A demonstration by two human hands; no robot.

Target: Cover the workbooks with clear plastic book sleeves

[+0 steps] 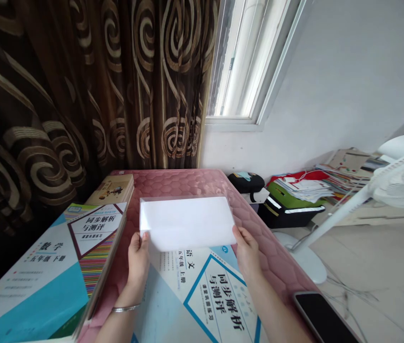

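Note:
Between my two hands is a white sheet (187,221) with a see-through plastic margin along its top and left edges. My left hand (138,257) pinches its lower left corner, thumb on top, with a silver bangle on the wrist. At the lower right corner, my right hand (247,250) grips it the same way. Beneath and nearer to me lies a blue and white workbook (202,290), its far end hidden by the sheet. Whether the plastic also covers the workbook, I cannot tell.
Left of my hands, a workbook (52,267) lies on a stack, with a tan book (112,188) behind. The pink padded surface (187,178) carries a phone (323,317) at front right. A curtain (133,85) hangs behind. A white fan (401,176) and bags (289,205) stand right.

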